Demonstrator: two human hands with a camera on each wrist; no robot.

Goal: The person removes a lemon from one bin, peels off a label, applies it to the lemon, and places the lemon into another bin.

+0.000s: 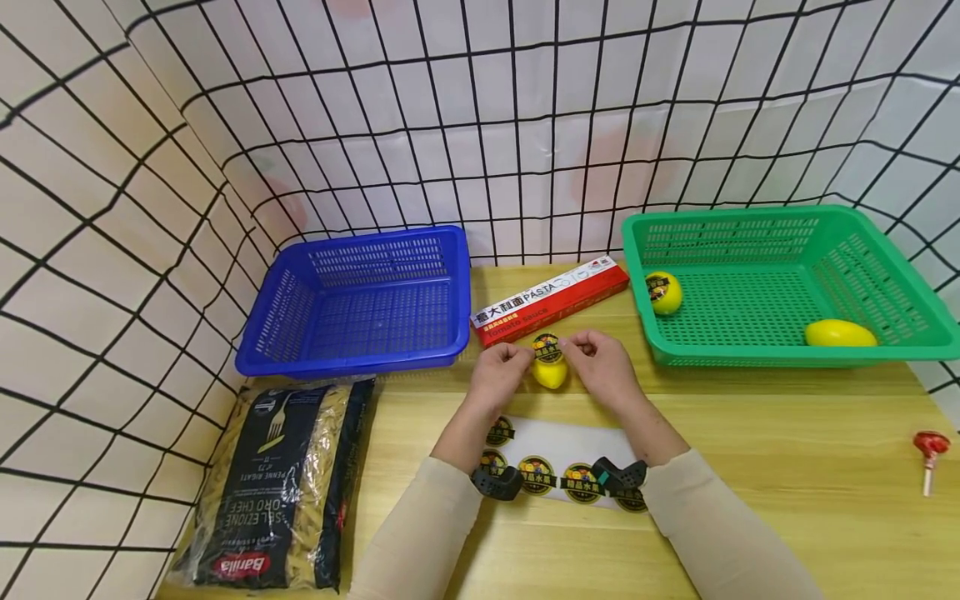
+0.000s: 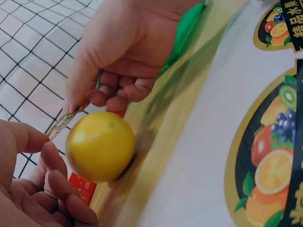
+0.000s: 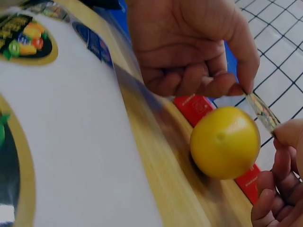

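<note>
A round black-and-gold fruit sticker is stretched between my two hands, over a yellow lemon on the wooden table. My left hand pinches the sticker's left end between thumb and forefinger. At the opposite end, my right hand pinches it the same way. Both wrist views show the sticker nearly edge-on, just beside the lemon, whose visible skin is bare there. Below the hands lies a white sheet of stickers, partly covered by the wrists.
A blue basket stands back left, above a bag of penne. The green basket at right holds a stickered lemon and a plain lemon. A pasta box lies between baskets; a red lollipop lies far right.
</note>
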